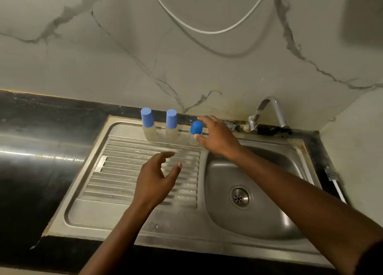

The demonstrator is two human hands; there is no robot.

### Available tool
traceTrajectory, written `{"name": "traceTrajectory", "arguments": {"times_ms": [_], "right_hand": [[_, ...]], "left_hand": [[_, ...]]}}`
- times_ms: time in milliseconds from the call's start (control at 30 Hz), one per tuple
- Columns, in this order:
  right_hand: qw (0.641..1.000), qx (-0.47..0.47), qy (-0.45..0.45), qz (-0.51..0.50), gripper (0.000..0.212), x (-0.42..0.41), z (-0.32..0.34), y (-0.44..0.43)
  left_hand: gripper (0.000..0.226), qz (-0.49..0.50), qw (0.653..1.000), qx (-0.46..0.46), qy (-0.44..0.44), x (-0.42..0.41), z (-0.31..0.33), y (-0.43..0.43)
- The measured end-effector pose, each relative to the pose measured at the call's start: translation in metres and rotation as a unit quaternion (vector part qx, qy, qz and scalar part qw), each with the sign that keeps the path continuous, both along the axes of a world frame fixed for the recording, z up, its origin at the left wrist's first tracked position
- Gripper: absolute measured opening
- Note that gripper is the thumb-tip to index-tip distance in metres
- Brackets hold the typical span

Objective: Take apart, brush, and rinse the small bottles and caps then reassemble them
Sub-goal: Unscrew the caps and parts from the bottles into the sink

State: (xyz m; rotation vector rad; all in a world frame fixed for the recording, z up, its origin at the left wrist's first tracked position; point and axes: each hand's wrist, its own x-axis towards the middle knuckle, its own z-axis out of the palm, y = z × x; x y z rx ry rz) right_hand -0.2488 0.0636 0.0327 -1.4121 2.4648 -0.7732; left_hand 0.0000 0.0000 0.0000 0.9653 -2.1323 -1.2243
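Marble-veined wall behind, steel drainboard below my palms. Three bottles stand capped beyond my fingertips, so I judge dismantling unstarted. My right hand is spread around the round-capped bottle, thumb beside its body, not yet clasped. My left hand hovers slack, holding nothing. Next I should close, lift and twist the cap off.

I note dim, yellowish light; glare streaks the dark countertop at left; frame edges bow; overall softness.
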Motion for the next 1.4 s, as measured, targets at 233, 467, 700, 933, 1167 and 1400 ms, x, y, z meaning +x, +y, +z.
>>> {"name": "traceTrajectory", "arguments": {"times_ms": [233, 467, 700, 933, 1167, 1400], "right_hand": [[0.993, 0.116, 0.01, 0.001, 0.076, -0.02, -0.02, -0.036], [0.991, 0.13, 0.032, 0.017, 0.058, -0.027, -0.035, -0.049], [0.998, 0.035, -0.06, -0.01, 0.044, -0.03, -0.024, -0.013], [0.985, -0.015, -0.169, 0.024, 0.038, -0.004, 0.026, 0.048], [0.948, -0.015, -0.316, 0.037, 0.033, 0.021, 0.052, 0.091], [0.953, -0.024, -0.3, 0.039, 0.04, 0.026, 0.038, 0.107]], "left_hand": [[0.042, -0.012, 1.0, 0.002, -0.021, -0.007, -0.009, -0.007], [0.041, -0.015, 1.0, 0.008, -0.023, -0.014, -0.015, -0.008], [0.053, -0.039, 0.999, -0.016, -0.005, -0.024, -0.008, -0.005], [0.072, -0.1, 0.992, -0.073, 0.02, -0.039, 0.006, 0.008], [0.071, -0.116, 0.988, -0.1, 0.004, -0.043, 0.006, 0.028], [0.059, -0.162, 0.98, -0.116, 0.021, -0.044, 0.013, 0.044]]}}
